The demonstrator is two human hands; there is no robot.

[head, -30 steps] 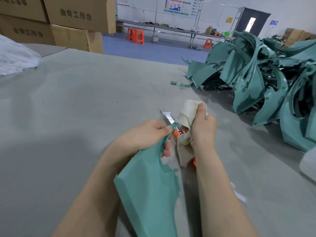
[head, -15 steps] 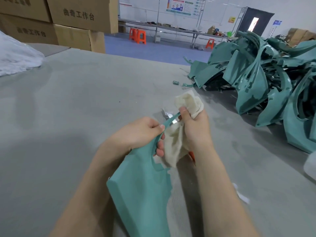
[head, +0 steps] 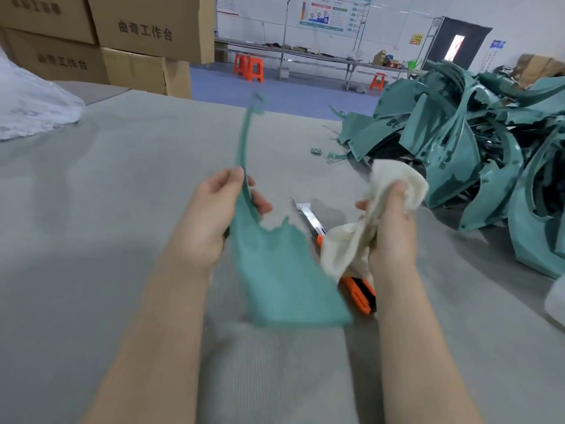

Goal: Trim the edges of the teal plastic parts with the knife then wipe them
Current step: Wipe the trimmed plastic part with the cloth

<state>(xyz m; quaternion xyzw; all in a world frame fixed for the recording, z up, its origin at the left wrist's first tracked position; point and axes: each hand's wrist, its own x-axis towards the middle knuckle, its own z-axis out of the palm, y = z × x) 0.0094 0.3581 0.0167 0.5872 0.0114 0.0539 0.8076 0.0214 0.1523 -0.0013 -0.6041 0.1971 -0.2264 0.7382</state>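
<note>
Part [head: 275, 270]: teal panel held up over the near middle of the tabletop [head: 122, 209], its thin strip pointing at the far edge.
Left hand [head: 214, 215]: grips the part where the strip begins.
Right hand [head: 391, 237]: closed round a bunched cloth [head: 397, 182].
Change: half a second ago the cloth was pressed on the strip beside the left hand. Now the hands are apart and the part is lifted and turned.
Knife [head: 310, 217]: on the tabletop under the cloth, blade out, untouched.
Pile [head: 458, 142]: more parts, far right corner.
Reading: this wipe stroke looks finished. An inspection or the next part probably follows.
</note>
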